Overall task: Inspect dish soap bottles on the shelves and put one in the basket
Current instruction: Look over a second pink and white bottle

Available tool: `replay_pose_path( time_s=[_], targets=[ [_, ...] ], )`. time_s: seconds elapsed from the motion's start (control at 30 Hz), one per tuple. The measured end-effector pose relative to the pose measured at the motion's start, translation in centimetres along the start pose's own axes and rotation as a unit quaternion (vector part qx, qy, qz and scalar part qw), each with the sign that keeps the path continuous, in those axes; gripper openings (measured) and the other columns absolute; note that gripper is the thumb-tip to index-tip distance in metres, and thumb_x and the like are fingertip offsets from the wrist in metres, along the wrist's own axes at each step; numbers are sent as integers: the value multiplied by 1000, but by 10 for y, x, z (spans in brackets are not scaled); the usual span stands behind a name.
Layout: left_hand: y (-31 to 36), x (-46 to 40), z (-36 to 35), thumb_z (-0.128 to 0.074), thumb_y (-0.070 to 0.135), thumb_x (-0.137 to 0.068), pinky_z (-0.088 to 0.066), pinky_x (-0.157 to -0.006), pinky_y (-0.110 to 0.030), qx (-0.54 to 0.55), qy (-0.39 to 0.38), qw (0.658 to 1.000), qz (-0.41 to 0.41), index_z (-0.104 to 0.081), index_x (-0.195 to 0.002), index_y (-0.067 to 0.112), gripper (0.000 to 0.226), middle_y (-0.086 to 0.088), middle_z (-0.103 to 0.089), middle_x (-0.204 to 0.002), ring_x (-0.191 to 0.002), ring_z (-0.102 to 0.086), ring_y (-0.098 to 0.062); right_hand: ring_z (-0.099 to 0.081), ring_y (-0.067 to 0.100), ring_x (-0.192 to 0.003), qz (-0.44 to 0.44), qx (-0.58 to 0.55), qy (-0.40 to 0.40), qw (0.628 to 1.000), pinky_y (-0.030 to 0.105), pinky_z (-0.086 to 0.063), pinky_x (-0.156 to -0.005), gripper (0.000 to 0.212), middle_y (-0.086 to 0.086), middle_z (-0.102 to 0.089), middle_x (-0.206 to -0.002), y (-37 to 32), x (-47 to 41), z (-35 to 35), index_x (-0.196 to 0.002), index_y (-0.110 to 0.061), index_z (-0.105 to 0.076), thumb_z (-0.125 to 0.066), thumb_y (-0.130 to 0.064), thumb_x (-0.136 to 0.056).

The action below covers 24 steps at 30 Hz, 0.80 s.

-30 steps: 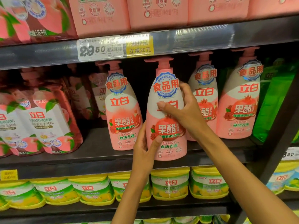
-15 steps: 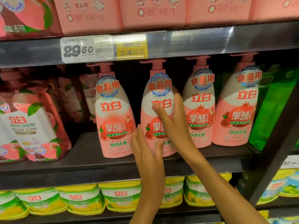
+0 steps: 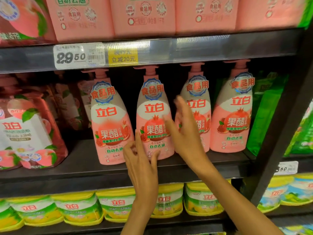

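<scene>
Several pink dish soap pump bottles stand in a row on the middle shelf (image 3: 84,165). The second bottle from the left (image 3: 153,116) stands upright on the shelf with nobody holding it. My left hand (image 3: 140,160) hovers in front of its lower left, fingers spread, holding nothing. My right hand (image 3: 184,131) is open just to its right and covers part of the third bottle (image 3: 198,99). Two more bottles stand at the far left (image 3: 108,122) and far right (image 3: 235,116) of the row. No basket is in view.
Pink refill pouches (image 3: 25,133) fill the left of the middle shelf and green pouches (image 3: 269,109) the right. Pink boxes (image 3: 142,14) sit on the top shelf above a price tag (image 3: 79,56). Yellow-green packs (image 3: 115,204) line the lower shelf. A dark upright post (image 3: 286,116) stands at the right.
Both hands held the second bottle out from the row, set it back on the shelf, and have now let go and drawn apart from it.
</scene>
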<state>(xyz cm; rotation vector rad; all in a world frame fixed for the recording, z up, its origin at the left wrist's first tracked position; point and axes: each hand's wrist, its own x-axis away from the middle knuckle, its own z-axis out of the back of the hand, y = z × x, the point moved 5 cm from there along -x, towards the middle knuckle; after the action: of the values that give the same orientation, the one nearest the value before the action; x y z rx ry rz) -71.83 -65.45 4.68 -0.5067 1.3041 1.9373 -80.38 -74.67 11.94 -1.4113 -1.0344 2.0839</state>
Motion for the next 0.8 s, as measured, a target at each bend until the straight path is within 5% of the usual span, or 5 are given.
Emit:
replay_pose_path(
  time_s=[0.1,0.2,0.43,0.67,0.8],
  targets=[
    [17,10,-3,-65,-5,-84,-52,-92,-44,78,12,997,-28,-35,-144,10,68,-15,-45,-124,-112,-54,-28,-38,4,-132,47,8,169,985,11,-32,-106,56,-2,-39,-145,-1,-3,57,-146,-15,-34,-58,-26,-97],
    [45,15,-14,-61,-7,-85,-47,-100,-42,128,-12,987,-101,-41,-139,11,59,-10,-50,-128,-120,-52,-24,-35,7,-132,-3,32,146,989,-3,-29,-93,65,-3,-35,-146,11,-28,75,-147,-9,-28,-62,-28,-95],
    [72,12,-55,-63,16,-89,-4,-103,5,223,-202,952,-48,0,-146,37,88,15,-3,-158,-141,-1,9,-66,32,-91,-99,88,36,990,48,-54,-80,57,20,-68,-96,40,-60,62,-108,9,-59,-67,-43,-85],
    [64,9,-50,-68,7,-86,-32,-115,-38,254,-148,956,-19,-22,-148,25,79,3,-27,-154,-142,-28,-12,-59,22,-103,-40,124,59,990,36,-52,-82,68,11,-60,-111,26,-47,73,-112,-6,-52,-77,-54,-71],
    [62,11,-38,-66,10,-87,-40,-106,-20,308,-141,941,-6,-28,-142,34,71,5,-43,-144,-131,-43,-2,-68,15,-91,-40,54,32,997,32,-59,-73,59,-1,-65,-105,24,-39,72,-109,-17,-45,-76,-51,-73]
  ],
)
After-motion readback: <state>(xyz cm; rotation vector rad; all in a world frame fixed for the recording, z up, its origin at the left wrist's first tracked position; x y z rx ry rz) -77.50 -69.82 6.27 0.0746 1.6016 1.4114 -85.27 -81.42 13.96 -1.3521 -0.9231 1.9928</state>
